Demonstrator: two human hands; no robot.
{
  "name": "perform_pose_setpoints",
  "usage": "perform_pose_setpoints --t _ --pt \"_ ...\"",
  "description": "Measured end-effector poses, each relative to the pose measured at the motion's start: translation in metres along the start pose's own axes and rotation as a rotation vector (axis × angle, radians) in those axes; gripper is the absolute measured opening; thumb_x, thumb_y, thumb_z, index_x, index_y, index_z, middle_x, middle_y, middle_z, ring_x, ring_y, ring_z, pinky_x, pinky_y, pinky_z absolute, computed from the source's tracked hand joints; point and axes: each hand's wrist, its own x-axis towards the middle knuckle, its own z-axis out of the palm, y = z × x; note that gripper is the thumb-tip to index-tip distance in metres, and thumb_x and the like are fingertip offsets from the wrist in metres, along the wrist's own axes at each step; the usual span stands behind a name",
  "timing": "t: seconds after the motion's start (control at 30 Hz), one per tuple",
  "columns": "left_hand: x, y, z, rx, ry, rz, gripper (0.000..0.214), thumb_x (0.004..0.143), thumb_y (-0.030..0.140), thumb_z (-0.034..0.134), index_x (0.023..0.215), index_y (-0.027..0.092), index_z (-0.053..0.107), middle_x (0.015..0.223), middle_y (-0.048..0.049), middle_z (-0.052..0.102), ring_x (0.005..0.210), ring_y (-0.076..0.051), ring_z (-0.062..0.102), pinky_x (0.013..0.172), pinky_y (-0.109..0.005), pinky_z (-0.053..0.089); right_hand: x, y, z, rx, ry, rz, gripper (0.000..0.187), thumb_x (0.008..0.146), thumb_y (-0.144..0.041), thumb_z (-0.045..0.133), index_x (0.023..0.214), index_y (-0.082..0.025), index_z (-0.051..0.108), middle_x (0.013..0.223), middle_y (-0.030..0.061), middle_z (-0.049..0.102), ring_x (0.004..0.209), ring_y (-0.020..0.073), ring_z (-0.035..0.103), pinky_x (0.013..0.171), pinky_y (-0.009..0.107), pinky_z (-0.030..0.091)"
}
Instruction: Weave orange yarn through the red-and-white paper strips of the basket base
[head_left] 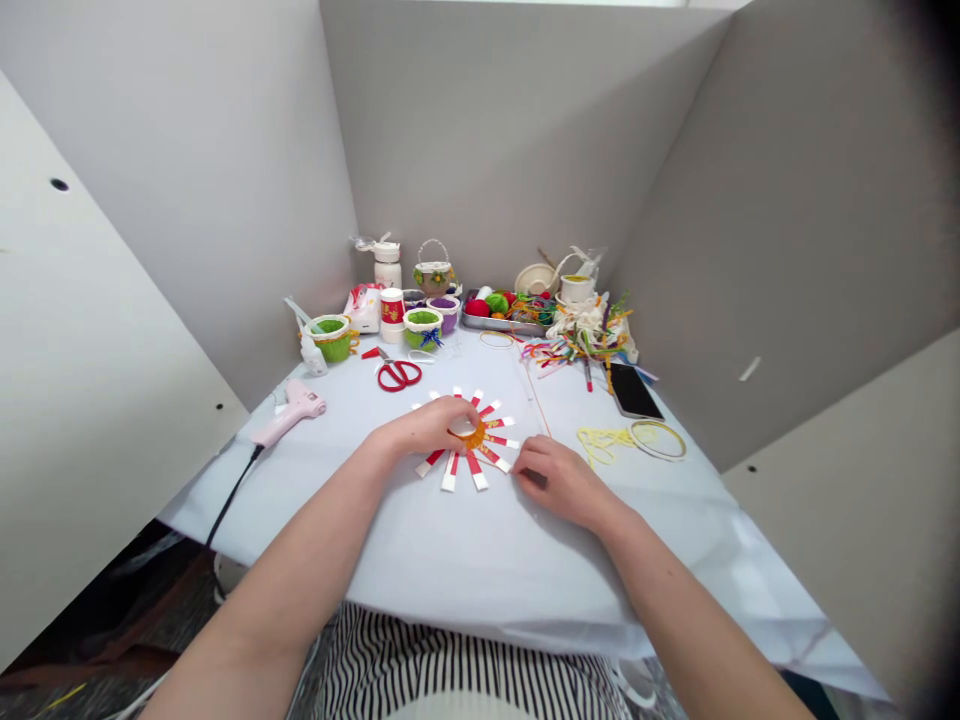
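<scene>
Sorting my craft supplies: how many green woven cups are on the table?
2. One green woven cup sits near the far left corner, the other to its right, beside a purple cup. More could be hidden.

Bright, soft, even light, seemingly overhead; faint shadows under left hand (427,425) and right hand (562,482). Mild sheen on table cover (750,540), near right. Wide-angle bowing on side panels (97,350); far-right corner darkened; centre sharp.

left hand (429,425) palm down — right hand (561,482) loosely curled, both forward
</scene>
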Motion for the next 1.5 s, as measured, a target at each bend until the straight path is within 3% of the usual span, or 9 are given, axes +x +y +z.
perform_pose_setpoints --t 0.13,0.57,0.67,0.8,0.9,1.1,1.3,1.5 --pt "0.000 0.000 0.000 -0.001 -0.006 -0.026 0.034 0.073 0.022 0.076 0.105 0.020 0.065 0.117 -0.0054 0.066 0.109 -0.025 0.058 0.096 -0.034 0.043 0.005 0.002 0.002 -0.095 0.056 0.124 0.016 0.087 -0.012 0.053 0.082 -0.019 0.067 0.084 0.0059 0.063 0.084 0.0195 0.058 0.075 0.031 0.045" --pt "0.002 -0.004 0.001 -0.028 -0.036 0.016 0.027 0.077 0.014 0.066 0.103 0.020 0.065 0.116 -0.0035 0.066 0.107 -0.021 0.060 0.096 -0.031 0.045 0.038 0.028 0.020 0.003 0.154 0.382 0.013 0.090 -0.019 0.053 0.084 -0.019 0.064 0.086 0.0048 0.064 0.084 0.0187 0.058 0.077 0.030 0.042" --pt "0.002 -0.003 0.003 -0.008 -0.002 0.006 0.027 0.078 0.017 0.065 0.105 0.020 0.063 0.118 -0.0052 0.064 0.110 -0.023 0.059 0.098 -0.033 0.045 0.036 0.029 0.020 0.044 0.154 0.382 0.012 0.089 -0.020 0.053 0.084 -0.019 0.064 0.085 0.0041 0.064 0.082 0.0181 0.058 0.076 0.029 0.042" --pt "0.002 0.003 0.008 -0.002 0.133 0.020 0.035 0.079 0.029 0.070 0.110 0.018 0.060 0.129 -0.0113 0.054 0.118 -0.025 0.054 0.105 -0.038 0.042 0.035 0.027 0.020 0.073 0.157 0.392 0.011 0.088 -0.019 0.054 0.083 -0.019 0.064 0.083 0.0040 0.064 0.081 0.0181 0.058 0.075 0.029 0.042" --pt "0.003 0.010 0.012 0.060 0.179 -0.055 0.040 0.079 0.038 0.071 0.111 0.017 0.060 0.121 -0.0127 0.055 0.112 -0.027 0.055 0.101 -0.042 0.044 0.036 0.026 0.019 0.078 0.163 0.388 0.010 0.087 -0.018 0.055 0.082 -0.019 0.063 0.083 0.0041 0.064 0.081 0.0181 0.058 0.075 0.029 0.043" --pt "0.005 0.016 0.010 0.150 0.132 -0.105 0.038 0.080 0.030 0.071 0.113 0.016 0.059 0.118 -0.0125 0.062 0.112 -0.030 0.056 0.098 -0.041 0.045 0.033 0.026 0.017 0.106 0.161 0.367 0.010 0.087 -0.020 0.055 0.083 -0.019 0.064 0.083 0.0035 0.064 0.079 0.0174 0.058 0.073 0.028 0.043" --pt "0.000 0.005 0.001 0.079 0.052 -0.102 0.038 0.079 0.021 0.067 0.116 0.022 0.060 0.121 -0.0056 0.064 0.110 -0.025 0.060 0.097 -0.035 0.047 0.023 0.025 0.013 0.186 0.175 0.247 0.010 0.089 -0.021 0.054 0.090 -0.020 0.064 0.085 0.0040 0.062 0.079 0.0173 0.058 0.072 0.029 0.045" --pt "-0.004 0.000 -0.007 0.056 -0.030 -0.124 0.042 0.076 0.016 0.067 0.116 0.024 0.064 0.120 -0.0031 0.067 0.108 -0.024 0.061 0.094 -0.031 0.047 0.010 0.017 0.001 0.221 0.035 0.114 0.015 0.090 -0.016 0.052 0.092 -0.021 0.066 0.088 0.0039 0.062 0.076 0.0153 0.057 0.071 0.027 0.045"
